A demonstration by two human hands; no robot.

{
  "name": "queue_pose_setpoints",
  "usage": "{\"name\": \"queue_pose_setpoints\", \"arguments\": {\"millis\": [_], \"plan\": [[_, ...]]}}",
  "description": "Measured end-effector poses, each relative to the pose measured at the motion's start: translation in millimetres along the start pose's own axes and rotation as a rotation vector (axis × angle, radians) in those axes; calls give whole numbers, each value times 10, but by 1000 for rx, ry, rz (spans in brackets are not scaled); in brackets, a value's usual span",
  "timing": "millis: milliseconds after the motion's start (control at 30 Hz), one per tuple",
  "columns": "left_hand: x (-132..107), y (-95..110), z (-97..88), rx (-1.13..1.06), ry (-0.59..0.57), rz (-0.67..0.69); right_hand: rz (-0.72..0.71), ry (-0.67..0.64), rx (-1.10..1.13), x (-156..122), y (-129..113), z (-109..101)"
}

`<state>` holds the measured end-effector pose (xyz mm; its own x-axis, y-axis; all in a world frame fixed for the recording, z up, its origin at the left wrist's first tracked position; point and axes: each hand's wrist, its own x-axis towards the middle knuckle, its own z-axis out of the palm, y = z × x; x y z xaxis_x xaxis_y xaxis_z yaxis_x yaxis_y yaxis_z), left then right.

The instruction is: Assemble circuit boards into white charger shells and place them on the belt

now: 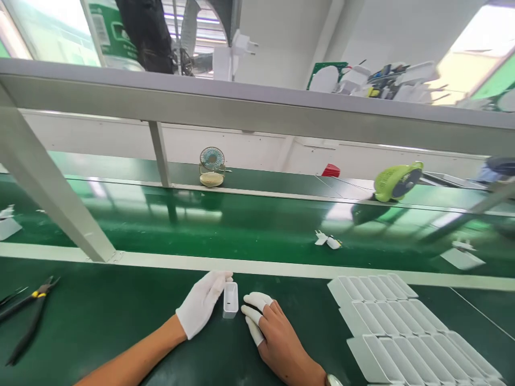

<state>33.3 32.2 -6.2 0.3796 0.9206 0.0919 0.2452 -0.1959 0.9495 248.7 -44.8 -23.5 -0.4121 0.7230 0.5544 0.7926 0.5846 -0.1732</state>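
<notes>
White charger housing, small, boxy, smooth plastic with rounded corners and a dark oval port slot in its near face, standing upright on the matte green bench top, close to the pale strip bordering the conveyor. Pinched between the two hands: left hand in a white knit glove, fingers loosely curled, thumb side pressed to the housing's left wall; right hand bare across the back, white fabric cots over the fingertips, those tips just touching or nearly touching the right wall. Neither hand wrapped fully round the piece; both narrow, steadying rather than clenched. Metal watch edge at the right wrist.

To the right, near the right hand, overlapping white moulded trays, thin ribbed plastic with long slanted pockets. Far left on the bench, black-handled pliers with a yellow mark near the pivot, well apart from the hands.

Beyond the strip, glossy green conveyor belt carrying a small white two-pin plug part and white flat pieces at either edge. Farther back, a round teal desk fan on a cream base and a lime-green fan tilted on its side. Grey metal frame rail across the upper view, slanted strut at left.
</notes>
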Motion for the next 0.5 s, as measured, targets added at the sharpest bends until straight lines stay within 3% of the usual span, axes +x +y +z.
{"name": "queue_pose_setpoints", "arguments": {"millis": [400, 500], "plan": [[60, -135, -32, -31, 4, -45, 87, -13, 62, 25, -56, -36], [62, -109, -31, -37, 11, -32, 177, -5, 209, 111, -118, -149]]}}
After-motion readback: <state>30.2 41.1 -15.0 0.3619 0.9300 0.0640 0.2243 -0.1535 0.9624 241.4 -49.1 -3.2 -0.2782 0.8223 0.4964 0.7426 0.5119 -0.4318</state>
